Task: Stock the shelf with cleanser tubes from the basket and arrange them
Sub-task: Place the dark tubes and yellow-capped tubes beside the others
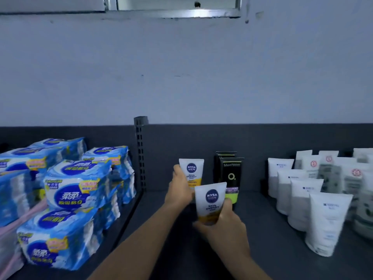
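Two white cleanser tubes with blue round logos and yellow bottoms stand over the dark shelf (272,229). My left hand (178,188) grips the rear tube (191,170) from its left side, upright near the shelf's back panel. My right hand (224,225) holds the front tube (211,201) by its yellow lower end, slightly tilted, in front of the rear one. No basket is in view.
Two black boxes (231,174) stand just right of the tubes. Several white tubes (327,219) fill the shelf's right side. Blue tissue packs (74,188) are stacked on the left, beyond a slotted upright post (140,150).
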A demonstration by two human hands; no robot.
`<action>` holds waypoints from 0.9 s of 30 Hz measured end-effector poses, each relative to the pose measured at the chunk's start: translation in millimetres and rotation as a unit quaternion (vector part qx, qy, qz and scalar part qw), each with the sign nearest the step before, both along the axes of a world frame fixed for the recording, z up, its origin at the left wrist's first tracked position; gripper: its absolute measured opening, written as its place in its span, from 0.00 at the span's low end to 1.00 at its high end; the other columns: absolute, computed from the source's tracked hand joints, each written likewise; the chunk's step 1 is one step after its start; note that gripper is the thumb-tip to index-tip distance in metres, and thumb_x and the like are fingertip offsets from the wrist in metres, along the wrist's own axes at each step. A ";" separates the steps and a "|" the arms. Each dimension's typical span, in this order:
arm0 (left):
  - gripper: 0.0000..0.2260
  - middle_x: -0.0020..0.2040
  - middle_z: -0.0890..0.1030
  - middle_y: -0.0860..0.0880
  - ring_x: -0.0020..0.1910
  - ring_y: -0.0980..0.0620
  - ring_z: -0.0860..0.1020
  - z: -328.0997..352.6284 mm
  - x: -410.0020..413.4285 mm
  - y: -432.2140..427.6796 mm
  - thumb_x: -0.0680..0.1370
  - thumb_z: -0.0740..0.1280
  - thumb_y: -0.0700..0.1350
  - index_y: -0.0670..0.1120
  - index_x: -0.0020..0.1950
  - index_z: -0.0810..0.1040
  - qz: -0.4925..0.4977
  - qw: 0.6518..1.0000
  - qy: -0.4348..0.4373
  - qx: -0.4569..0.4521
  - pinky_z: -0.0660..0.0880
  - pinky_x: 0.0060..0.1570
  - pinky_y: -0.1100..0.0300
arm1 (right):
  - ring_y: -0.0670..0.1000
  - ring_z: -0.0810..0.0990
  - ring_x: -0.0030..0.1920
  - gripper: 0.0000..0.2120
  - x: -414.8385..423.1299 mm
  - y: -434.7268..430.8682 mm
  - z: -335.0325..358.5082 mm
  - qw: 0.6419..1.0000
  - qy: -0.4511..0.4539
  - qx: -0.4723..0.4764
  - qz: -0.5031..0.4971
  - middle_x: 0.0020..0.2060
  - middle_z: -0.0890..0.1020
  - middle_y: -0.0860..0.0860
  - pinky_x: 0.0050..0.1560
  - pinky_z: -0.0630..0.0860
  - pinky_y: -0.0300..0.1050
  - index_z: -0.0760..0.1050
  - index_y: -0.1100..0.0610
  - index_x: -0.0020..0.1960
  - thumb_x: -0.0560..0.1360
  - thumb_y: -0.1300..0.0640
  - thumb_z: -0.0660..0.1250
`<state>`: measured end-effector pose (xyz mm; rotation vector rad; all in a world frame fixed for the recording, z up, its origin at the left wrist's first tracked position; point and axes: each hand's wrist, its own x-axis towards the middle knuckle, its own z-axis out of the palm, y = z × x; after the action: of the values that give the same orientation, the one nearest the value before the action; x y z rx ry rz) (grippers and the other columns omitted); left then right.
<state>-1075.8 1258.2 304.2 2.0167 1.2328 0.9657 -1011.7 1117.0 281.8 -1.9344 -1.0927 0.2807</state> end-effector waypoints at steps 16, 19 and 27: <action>0.32 0.58 0.76 0.43 0.54 0.42 0.77 4.7 10.8 0.5 0.59 0.52 0.61 0.46 0.59 0.63 -0.004 0.996 -0.073 -0.054 0.74 0.56 0.40 | 0.52 0.77 0.46 0.29 3.4 -2.2 -9.4 0.999 -0.025 0.041 -0.001 0.46 0.78 0.47 0.41 0.70 0.44 0.62 0.50 0.49 0.61 0.41 0.77; 0.36 0.61 0.74 0.43 0.57 0.42 0.77 -1.0 9.0 4.7 0.61 0.59 0.63 0.46 0.64 0.61 -0.001 0.997 -0.043 -0.064 0.75 0.57 0.42 | 0.52 0.77 0.46 0.30 3.9 -2.9 -9.3 0.999 -0.031 0.043 -0.004 0.46 0.77 0.46 0.41 0.69 0.43 0.62 0.50 0.50 0.61 0.41 0.77; 0.37 0.67 0.69 0.42 0.63 0.43 0.73 -6.6 -20.6 27.9 0.68 0.77 0.47 0.40 0.70 0.61 0.041 0.998 0.029 0.027 0.73 0.59 0.52 | 0.55 0.78 0.51 0.33 2.9 -5.2 -1.0 0.999 -0.041 0.020 0.000 0.46 0.75 0.49 0.42 0.70 0.43 0.60 0.54 0.50 0.61 0.42 0.78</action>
<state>-1096.5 1286.1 297.5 2.0637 1.3419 0.9954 -1008.8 1111.8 280.8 -1.9255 -1.1424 0.1796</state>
